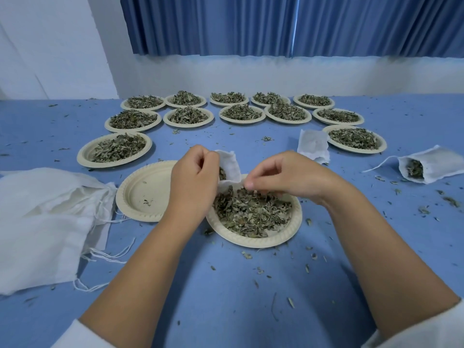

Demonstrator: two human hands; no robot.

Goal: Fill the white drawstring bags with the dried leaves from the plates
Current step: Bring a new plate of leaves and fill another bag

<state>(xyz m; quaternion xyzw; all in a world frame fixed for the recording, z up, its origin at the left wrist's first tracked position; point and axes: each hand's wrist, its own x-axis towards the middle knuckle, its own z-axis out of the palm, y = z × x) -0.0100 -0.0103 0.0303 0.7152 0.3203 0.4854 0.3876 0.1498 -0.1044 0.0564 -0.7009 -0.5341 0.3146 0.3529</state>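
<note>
White drawstring bag point(229, 165) over the near plate point(253, 241) of dried leaves point(251, 212). Left hand point(193, 178) grips its mouth, right hand point(278, 173) fingers point(249, 183) pinch its edge. Mid-fill I reckon; next needs a scoop of leaves.

Open tabletop point(226, 297) lower centre between the forearms, plates point(188, 125) crowding upper middle, bag pile point(37, 222) blocking left, filled bag point(437, 164) at right edge.
</note>
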